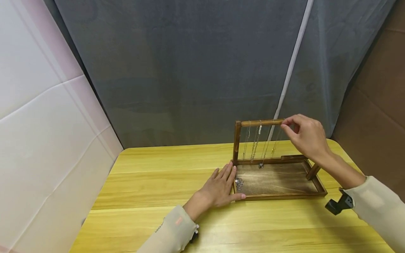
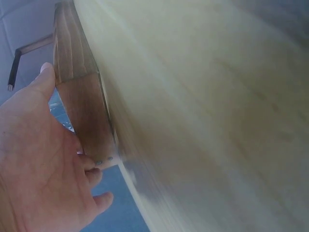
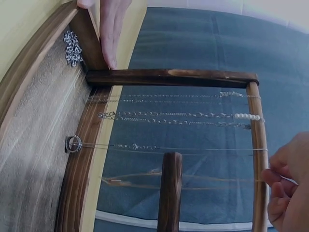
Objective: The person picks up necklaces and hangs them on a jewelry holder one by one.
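Note:
A brown wooden necklace stand (image 1: 236,144) rises from a shallow wooden tray (image 1: 281,179). From its top bar (image 1: 261,123) hang several necklaces, one with white beads (image 3: 247,116) and one with a ring pendant (image 3: 74,144). Toward the bar's right part, a thin gold necklace (image 3: 115,182) hangs where my right hand (image 1: 308,135) pinches with thumb and forefinger, right at the bar. My left hand (image 1: 218,188) rests against the tray's left end, fingers straight and thumb over the front rim. A silver chain (image 1: 239,183) lies heaped in the tray's left corner.
The tray sits on a yellow wood-grain table (image 1: 152,186). Behind it hangs a dark grey cloth (image 1: 190,70), with a white panel (image 1: 47,140) at left and a brown one (image 1: 373,105) at right. A short wooden post (image 1: 313,172) slants up at the tray's right end.

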Motion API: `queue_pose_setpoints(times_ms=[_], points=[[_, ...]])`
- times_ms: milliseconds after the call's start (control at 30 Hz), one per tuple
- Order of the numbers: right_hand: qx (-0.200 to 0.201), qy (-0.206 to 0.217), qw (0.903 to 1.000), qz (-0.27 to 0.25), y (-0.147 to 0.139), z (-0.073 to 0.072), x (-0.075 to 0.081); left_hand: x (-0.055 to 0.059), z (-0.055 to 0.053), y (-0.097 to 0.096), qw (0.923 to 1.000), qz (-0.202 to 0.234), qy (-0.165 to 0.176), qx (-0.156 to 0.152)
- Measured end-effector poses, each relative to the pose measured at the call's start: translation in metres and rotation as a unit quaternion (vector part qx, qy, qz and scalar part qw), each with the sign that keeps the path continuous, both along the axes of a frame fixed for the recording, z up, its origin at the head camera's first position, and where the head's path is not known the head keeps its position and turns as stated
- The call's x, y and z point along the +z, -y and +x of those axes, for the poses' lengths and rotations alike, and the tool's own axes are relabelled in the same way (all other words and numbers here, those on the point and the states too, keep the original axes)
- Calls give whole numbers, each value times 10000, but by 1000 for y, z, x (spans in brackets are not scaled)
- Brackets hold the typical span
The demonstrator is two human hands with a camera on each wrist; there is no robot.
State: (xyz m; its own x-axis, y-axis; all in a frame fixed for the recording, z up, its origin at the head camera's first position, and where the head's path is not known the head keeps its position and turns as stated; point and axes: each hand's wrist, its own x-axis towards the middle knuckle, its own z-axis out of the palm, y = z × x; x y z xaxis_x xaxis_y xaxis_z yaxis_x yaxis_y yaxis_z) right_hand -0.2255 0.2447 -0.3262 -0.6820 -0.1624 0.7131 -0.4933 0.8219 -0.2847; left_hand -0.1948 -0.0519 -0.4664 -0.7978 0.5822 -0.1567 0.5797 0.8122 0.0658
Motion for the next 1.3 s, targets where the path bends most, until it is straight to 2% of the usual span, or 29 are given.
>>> queue_pose_setpoints(times_ms=[433,867,1300], points=[[411,270,9987,156,12,14,-6,-1,0,0,10000,-45,-51,-15],[942,535,9936,320,27,21,-24,1,1,-1,10000,-13,6,28],[1794,1371,9720,646,45,23,-51,2,0,-1,10000,-21,-20,13]])
